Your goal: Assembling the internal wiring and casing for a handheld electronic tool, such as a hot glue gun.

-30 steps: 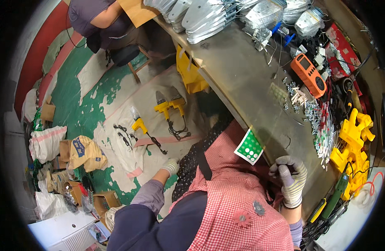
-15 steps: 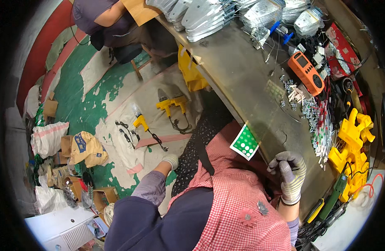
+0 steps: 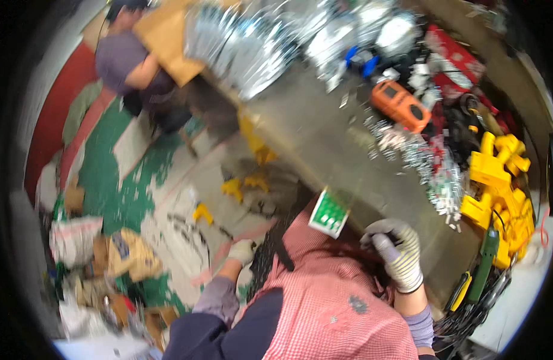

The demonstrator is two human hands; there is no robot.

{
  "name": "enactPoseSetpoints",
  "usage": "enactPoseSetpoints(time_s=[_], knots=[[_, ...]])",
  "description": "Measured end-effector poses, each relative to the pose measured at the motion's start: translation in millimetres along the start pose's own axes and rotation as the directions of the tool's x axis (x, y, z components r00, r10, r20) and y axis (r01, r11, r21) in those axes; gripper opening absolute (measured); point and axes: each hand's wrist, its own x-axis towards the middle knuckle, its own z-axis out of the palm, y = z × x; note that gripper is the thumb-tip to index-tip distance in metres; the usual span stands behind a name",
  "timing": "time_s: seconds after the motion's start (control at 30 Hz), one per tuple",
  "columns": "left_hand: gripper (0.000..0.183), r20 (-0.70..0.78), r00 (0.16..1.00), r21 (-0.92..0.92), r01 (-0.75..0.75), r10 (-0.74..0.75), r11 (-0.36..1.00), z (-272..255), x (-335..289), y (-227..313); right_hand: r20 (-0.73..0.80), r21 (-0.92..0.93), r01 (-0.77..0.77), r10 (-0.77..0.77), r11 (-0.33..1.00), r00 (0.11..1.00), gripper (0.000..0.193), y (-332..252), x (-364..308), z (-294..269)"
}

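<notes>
My right hand (image 3: pixel 397 252), in a grey-palmed, striped knit glove, rests at the edge of the workbench (image 3: pixel 324 141). Its fingers are curled in toward the thumb, and I see nothing between them. Left of it, a green card with white dots and a white border (image 3: pixel 329 215) stands out at the bench edge, above my pink checked apron (image 3: pixel 330 288). My left hand (image 3: pixel 243 252), gloved in white, hangs low at my left side over the floor. It is small and blurred, so its fingers cannot be made out.
On the bench lie bagged silvery metal parts (image 3: pixel 240 51), an orange meter (image 3: pixel 401 105), loose screws (image 3: pixel 417 153) and yellow tool housings (image 3: pixel 498 174). A green-handled tool (image 3: pixel 485 264) lies at right. Yellow tools (image 3: pixel 233 189) lie on the floor; a person (image 3: pixel 123 63) sits far left.
The view has swung, blurring the bench and shifting its contents leftward. The seated person's head has come into view. Both my hands keep nearly the same place beside my body.
</notes>
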Motion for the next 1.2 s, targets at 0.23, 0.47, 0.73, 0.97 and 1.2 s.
enactPoseSetpoints(time_s=[0.23,0.47,0.73,0.97,1.2], knots=[[0.025,-0.949,0.001,0.218,-0.717,0.314,0.662,-249.8,12.5,176.6,-0.102,-0.053,0.081,-0.086,0.995,0.991,0.014,-6.9,-30.3,-12.3],[0.017,-0.799,-0.286,0.555,-0.689,0.528,0.467,-403.4,44.6,372.6,-0.176,-0.012,-0.019,0.017,1.0,0.984,0.015,-6.8,-49.5,-31.2],[0.055,-0.755,0.569,0.354,-0.067,0.327,0.933,-454.1,118.1,458.9,0.018,-0.684,0.139,-0.174,0.716,0.985,0.017,-43.2,-37.1,-83.3],[0.045,-0.737,0.546,0.403,-0.117,0.398,0.908,-477.2,148.7,442.5,-0.206,-0.978,-0.165,-0.511,0.124,0.834,0.028,-47.9,105.2,-124.7],[0.029,-0.69,0.52,0.554,-0.067,0.503,0.83,-480.8,154.0,435.8,-0.129,-0.983,-0.18,-0.543,-0.042,0.83,0.013,-32.1,128.7,-96.5]])
